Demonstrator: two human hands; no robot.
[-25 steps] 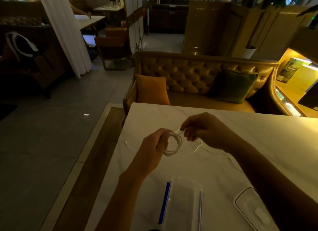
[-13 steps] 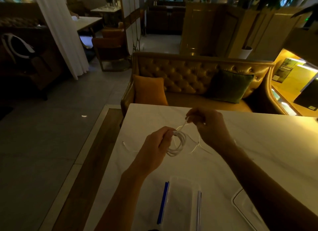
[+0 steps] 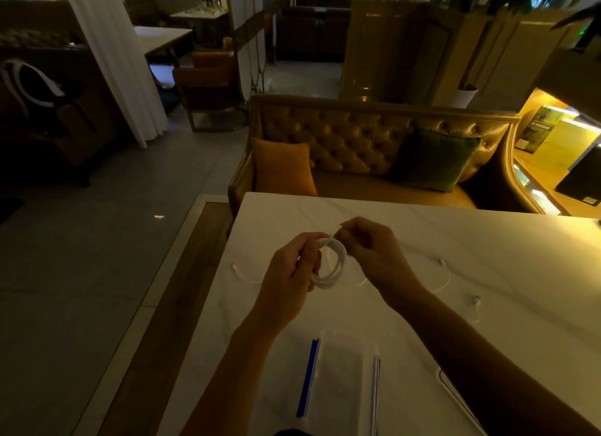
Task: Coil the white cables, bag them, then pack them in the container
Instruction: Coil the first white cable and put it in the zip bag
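Observation:
My left hand (image 3: pixel 289 273) grips a small coil of white cable (image 3: pixel 331 266) above the white marble table (image 3: pixel 487 250). My right hand (image 3: pixel 370 257) pinches the cable's strand at the top of the coil. A loose thin white cable (image 3: pixel 445 273) with small earbud ends trails on the table to the right, and another white end (image 3: pixel 235 268) lies to the left. A clear plastic container (image 3: pixel 344 380) sits near the front edge, with a blue-strip zip bag (image 3: pixel 309 377) beside it.
A white lid (image 3: pixel 452 390), partly hidden by my right forearm, lies at the front right. Beyond the table's far edge stands a tufted leather sofa (image 3: pixel 357 136) with orange and green cushions. The floor drops off left of the table.
My right hand has come back down to the top of the coil after lifting the strand away, adding a loop. The coil looks thicker. My left hand keeps its hold.

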